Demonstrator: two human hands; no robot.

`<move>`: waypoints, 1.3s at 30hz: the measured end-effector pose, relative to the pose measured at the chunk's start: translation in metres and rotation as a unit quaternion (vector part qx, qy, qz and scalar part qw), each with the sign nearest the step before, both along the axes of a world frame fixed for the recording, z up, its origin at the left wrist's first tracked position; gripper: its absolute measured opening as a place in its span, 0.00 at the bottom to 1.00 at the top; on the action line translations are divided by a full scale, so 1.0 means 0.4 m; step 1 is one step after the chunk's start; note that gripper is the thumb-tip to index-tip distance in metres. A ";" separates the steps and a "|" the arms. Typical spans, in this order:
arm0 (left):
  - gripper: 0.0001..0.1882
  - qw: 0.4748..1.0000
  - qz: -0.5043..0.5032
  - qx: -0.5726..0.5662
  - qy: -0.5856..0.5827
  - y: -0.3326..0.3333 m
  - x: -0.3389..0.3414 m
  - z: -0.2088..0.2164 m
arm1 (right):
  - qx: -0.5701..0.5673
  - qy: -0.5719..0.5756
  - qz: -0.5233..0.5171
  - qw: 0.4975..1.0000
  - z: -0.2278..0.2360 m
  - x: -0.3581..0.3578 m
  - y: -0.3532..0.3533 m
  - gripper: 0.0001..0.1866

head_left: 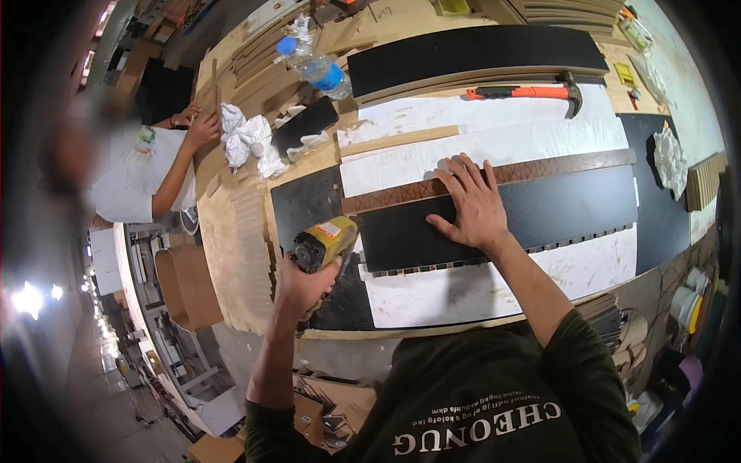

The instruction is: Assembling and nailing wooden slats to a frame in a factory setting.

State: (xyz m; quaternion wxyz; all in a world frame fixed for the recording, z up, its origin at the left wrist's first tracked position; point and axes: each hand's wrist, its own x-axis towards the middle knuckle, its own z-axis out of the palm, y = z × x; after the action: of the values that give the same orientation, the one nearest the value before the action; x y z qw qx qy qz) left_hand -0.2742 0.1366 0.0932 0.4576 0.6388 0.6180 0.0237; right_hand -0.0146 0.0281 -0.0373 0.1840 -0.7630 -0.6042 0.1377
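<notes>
My left hand [305,285] is wrapped round the grip of a yellow and black nail gun [328,238], whose nose points toward the left end of a black board [567,202]. My right hand [472,207] lies flat with fingers spread, pressing on that board. Its fingertips reach across a narrow brown wooden strip [559,167] along the board's far edge. Pencil-like zigzag marks run along the strip. A row of small notches [432,265] shows on the board's near edge. Beneath lies a white sheet [502,289] on black panels [309,208].
Beyond the board are a claw hammer [529,92], a stack of black-topped boards [478,58] and a light wooden strip [401,142]. A water bottle [316,69] and crumpled white paper [251,139] sit far left. A co-worker [139,170] stands at the table's left side.
</notes>
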 end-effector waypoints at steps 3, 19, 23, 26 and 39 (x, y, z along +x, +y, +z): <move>0.13 0.998 -0.003 -0.010 0.060 0.030 -0.003 -0.039 | 0.005 0.002 -0.012 1.000 -0.003 -0.003 0.009 0.38; 0.08 0.998 -0.035 -0.052 0.018 0.079 0.009 -0.042 | 0.027 0.031 -0.020 0.999 0.001 0.006 0.007 0.34; 0.08 0.997 -0.049 -0.044 0.031 0.078 0.007 -0.042 | 0.030 0.034 -0.020 0.999 0.000 0.005 0.008 0.34; 0.08 0.997 -0.067 -0.026 0.037 0.080 0.016 -0.040 | 0.035 0.034 -0.022 0.999 -0.001 0.006 0.005 0.34; 0.10 0.995 -0.096 -0.021 0.019 0.062 0.054 -0.044 | 0.024 0.050 -0.022 0.998 -0.003 0.010 0.005 0.34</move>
State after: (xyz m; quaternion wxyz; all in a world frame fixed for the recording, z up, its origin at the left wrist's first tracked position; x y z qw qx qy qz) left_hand -0.2526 0.1614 0.0755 0.4594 0.6857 0.5627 -0.0457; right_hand -0.0107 0.0299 -0.0385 0.2352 -0.7636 -0.5804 0.1575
